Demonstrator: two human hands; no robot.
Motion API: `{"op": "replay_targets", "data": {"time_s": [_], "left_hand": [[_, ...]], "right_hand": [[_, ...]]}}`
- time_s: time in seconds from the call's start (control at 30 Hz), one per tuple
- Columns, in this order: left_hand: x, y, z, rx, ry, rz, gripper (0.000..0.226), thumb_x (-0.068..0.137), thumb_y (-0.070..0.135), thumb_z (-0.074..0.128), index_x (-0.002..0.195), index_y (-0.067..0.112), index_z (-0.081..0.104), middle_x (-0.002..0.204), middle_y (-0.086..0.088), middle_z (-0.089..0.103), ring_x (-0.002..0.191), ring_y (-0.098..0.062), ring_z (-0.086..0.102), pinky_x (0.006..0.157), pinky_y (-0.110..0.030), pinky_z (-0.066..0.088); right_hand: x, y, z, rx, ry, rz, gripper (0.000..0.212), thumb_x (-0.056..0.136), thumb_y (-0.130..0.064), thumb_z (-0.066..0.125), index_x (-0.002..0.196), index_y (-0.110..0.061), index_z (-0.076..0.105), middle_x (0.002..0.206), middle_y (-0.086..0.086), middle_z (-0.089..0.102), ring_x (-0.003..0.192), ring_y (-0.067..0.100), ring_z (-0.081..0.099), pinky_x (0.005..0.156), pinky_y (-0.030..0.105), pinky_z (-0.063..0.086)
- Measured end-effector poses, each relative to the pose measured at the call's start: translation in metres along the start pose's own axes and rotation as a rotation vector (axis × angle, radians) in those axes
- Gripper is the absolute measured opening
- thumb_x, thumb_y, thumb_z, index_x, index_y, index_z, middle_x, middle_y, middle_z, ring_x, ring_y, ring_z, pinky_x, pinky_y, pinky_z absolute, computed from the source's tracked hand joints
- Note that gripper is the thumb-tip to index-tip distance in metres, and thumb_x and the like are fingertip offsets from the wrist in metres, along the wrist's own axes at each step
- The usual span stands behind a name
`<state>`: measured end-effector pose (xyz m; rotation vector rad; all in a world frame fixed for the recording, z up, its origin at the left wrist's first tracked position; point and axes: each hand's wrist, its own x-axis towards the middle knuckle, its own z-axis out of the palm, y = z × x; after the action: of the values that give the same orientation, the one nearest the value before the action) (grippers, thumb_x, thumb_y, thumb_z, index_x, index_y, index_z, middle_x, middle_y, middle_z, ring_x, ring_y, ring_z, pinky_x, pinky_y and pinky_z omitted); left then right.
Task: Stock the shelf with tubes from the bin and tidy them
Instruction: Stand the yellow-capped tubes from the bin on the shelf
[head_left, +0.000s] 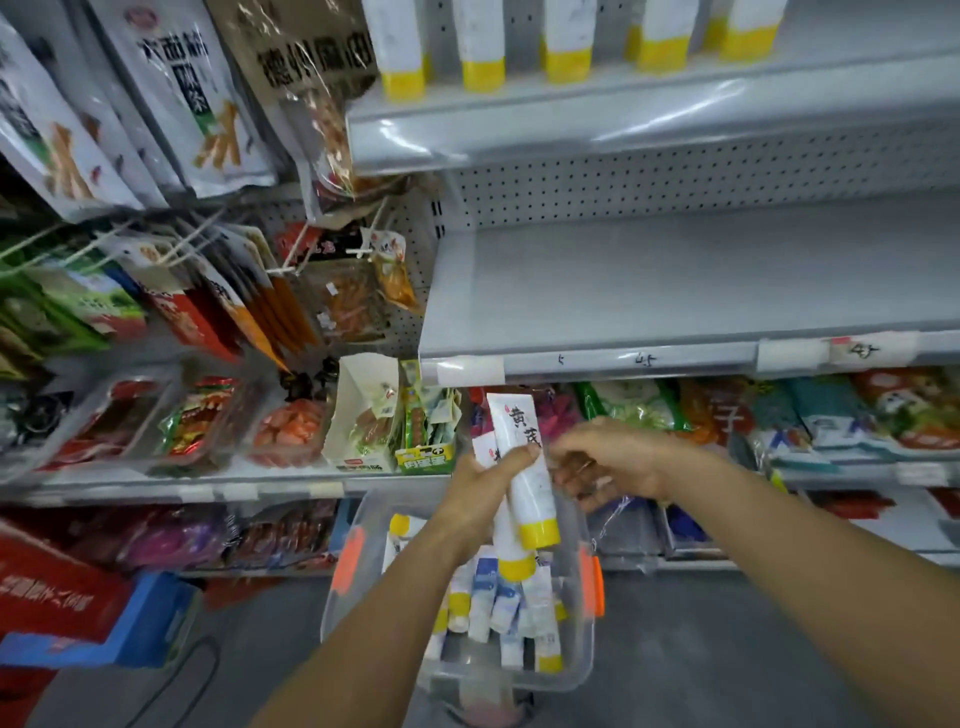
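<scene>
Clear plastic walls of the bin (582, 639) sit nearest you on the floor, with orange latches (347, 564) on its left and right sides. Inside it lie the loose tubes (493, 603), white with yellow caps or blue markings, heaped mostly toward the right wall. Just above the bin's far rim your left hand (480, 491) grips the held tubes (525, 483), two white ones with yellow caps pointing down, your thumb curled across the front one. The second sits behind and lower, its cap hanging over the bin. Your right hand (615, 462) is just beside them on the right, fingers curled toward the front tube; blur hides whether they touch or pinch it, so you cannot tell its grip. Behind your hands, snack packets (779, 415) line the lower shelf beneath the front edge of the grey shelf (675, 280), whose price strip (649, 358) carries handwritten marks. Farthest up, a row of shelved tubes (483, 47) stands cap-down along the front edge of the top shelf (623, 124), and hanging snack bags (182, 104) fill the rack at the left
</scene>
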<state>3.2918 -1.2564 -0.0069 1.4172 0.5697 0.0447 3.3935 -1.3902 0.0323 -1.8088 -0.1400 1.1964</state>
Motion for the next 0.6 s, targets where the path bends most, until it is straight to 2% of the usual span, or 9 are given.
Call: {"op": "replay_targets", "data": {"time_s": [0.1, 0.2, 0.3, 0.37, 0.43, 0.47, 0.53, 0.6], "left_hand": [[0.0, 0.03, 0.018, -0.101, 0.025, 0.028, 0.012, 0.086, 0.018, 0.07, 0.097, 0.014, 0.069, 0.093, -0.009, 0.075, 0.085, -0.024, 0.07, 0.079, -0.037, 0.056], [-0.005, 0.061, 0.047, -0.032, -0.021, 0.115, 0.011, 0.088, 0.02, 0.067, 0.098, 0.014, 0.069, 0.095, -0.008, 0.075, 0.088, -0.024, 0.071, 0.079, -0.037, 0.057], [-0.009, 0.09, 0.081, 0.018, -0.036, 0.185, 0.013, 0.09, 0.021, 0.065, 0.099, 0.012, 0.069, 0.093, -0.008, 0.076, 0.085, -0.024, 0.072, 0.068, -0.029, 0.058], [-0.011, 0.109, 0.109, 0.021, -0.038, 0.23, 0.015, 0.091, 0.022, 0.064, 0.1, 0.012, 0.07, 0.096, -0.009, 0.076, 0.089, -0.026, 0.072, 0.077, -0.036, 0.06], [-0.012, 0.126, 0.138, 0.047, -0.037, 0.3, 0.018, 0.091, 0.025, 0.064, 0.102, 0.012, 0.072, 0.099, -0.008, 0.076, 0.094, -0.027, 0.072, 0.084, -0.04, 0.058], [-0.012, 0.134, 0.151, 0.063, -0.028, 0.338, 0.019, 0.092, 0.027, 0.064, 0.101, 0.013, 0.072, 0.097, -0.006, 0.076, 0.093, -0.025, 0.072, 0.081, -0.038, 0.058], [-0.014, 0.153, 0.179, 0.107, -0.009, 0.404, 0.016, 0.094, 0.029, 0.062, 0.097, 0.017, 0.072, 0.09, 0.003, 0.077, 0.084, -0.015, 0.073, 0.069, -0.025, 0.057], [-0.015, 0.172, 0.203, 0.114, 0.018, 0.465, 0.012, 0.095, 0.026, 0.06, 0.101, 0.019, 0.066, 0.089, 0.008, 0.075, 0.079, -0.008, 0.071, 0.061, -0.017, 0.053]], "right_hand": [[-0.027, -0.002, -0.015, -0.04, -0.168, -0.08, 0.001, 0.09, -0.011, 0.061, 0.09, -0.011, 0.062, 0.093, 0.012, 0.065, 0.082, 0.023, 0.063, 0.085, 0.044, 0.054], [-0.05, -0.009, -0.042, -0.07, -0.237, -0.196, 0.02, 0.092, -0.003, 0.059, 0.111, -0.005, 0.063, 0.098, 0.013, 0.067, 0.082, 0.021, 0.064, 0.075, 0.035, 0.058], [-0.069, -0.02, -0.076, -0.127, -0.17, -0.286, 0.037, 0.083, -0.005, 0.066, 0.118, 0.005, 0.06, 0.102, 0.018, 0.067, 0.085, 0.026, 0.062, 0.072, 0.032, 0.053], [-0.084, -0.026, -0.103, -0.163, -0.099, -0.344, 0.044, 0.075, -0.013, 0.072, 0.115, 0.002, 0.063, 0.106, 0.022, 0.068, 0.09, 0.03, 0.061, 0.077, 0.038, 0.049], [-0.1, -0.032, -0.13, -0.188, -0.036, -0.413, 0.036, 0.074, -0.014, 0.075, 0.109, -0.006, 0.067, 0.107, 0.02, 0.07, 0.089, 0.029, 0.064, 0.079, 0.04, 0.049], [-0.11, -0.036, -0.143, -0.201, -0.012, -0.446, 0.028, 0.077, -0.011, 0.075, 0.105, -0.011, 0.067, 0.105, 0.016, 0.072, 0.086, 0.026, 0.066, 0.076, 0.036, 0.052], [-0.129, -0.045, -0.168, -0.259, 0.038, -0.514, 0.022, 0.081, -0.01, 0.073, 0.101, -0.016, 0.065, 0.099, 0.01, 0.072, 0.078, 0.02, 0.064, 0.064, 0.029, 0.048], [-0.145, -0.054, -0.191, -0.318, 0.091, -0.581, 0.024, 0.081, -0.013, 0.074, 0.102, -0.016, 0.064, 0.098, 0.013, 0.072, 0.075, 0.019, 0.061, 0.062, 0.031, 0.046]]}}
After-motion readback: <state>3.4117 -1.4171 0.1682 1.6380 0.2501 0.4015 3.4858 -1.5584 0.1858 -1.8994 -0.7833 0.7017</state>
